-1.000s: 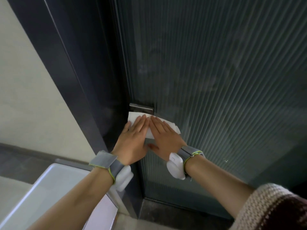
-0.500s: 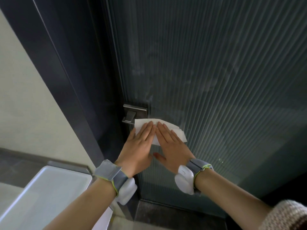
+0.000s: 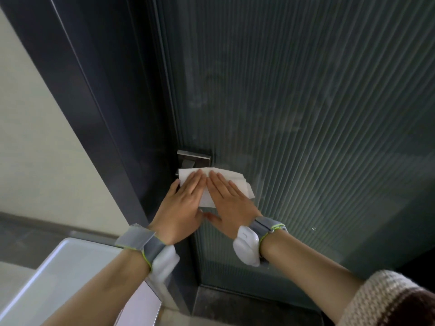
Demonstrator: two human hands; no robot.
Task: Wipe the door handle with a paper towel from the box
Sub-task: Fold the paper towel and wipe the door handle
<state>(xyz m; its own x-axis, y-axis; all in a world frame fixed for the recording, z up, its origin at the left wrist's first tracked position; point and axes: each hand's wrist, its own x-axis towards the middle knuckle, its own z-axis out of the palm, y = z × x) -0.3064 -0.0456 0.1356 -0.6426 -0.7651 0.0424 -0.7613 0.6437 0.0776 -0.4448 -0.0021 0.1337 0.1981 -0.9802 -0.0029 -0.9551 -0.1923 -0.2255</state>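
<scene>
Both hands lie flat and side by side at the centre of the frame, palms pressed on a folded white paper towel (image 3: pixel 226 178) that is draped over the lever of the door handle (image 3: pixel 194 160); the left hand (image 3: pixel 181 205) covers the towel's left half, the right hand (image 3: pixel 229 203) its right half, fingers straight and together, so neither hand is clenched and neither pinches the sheet, they simply pin it by pressure; that spread of open palms seems meant to bear on the whole lever at once while rubbing along it; the handle's square metal plate shows just above the towel, against the ribbed glass door (image 3: pixel 306 137); a white basin (image 3: pixel 70 278) sits at the lower left. Compared with half a second ago, the towel sits further left, its left edge now over the part of the lever that was bare then.
</scene>
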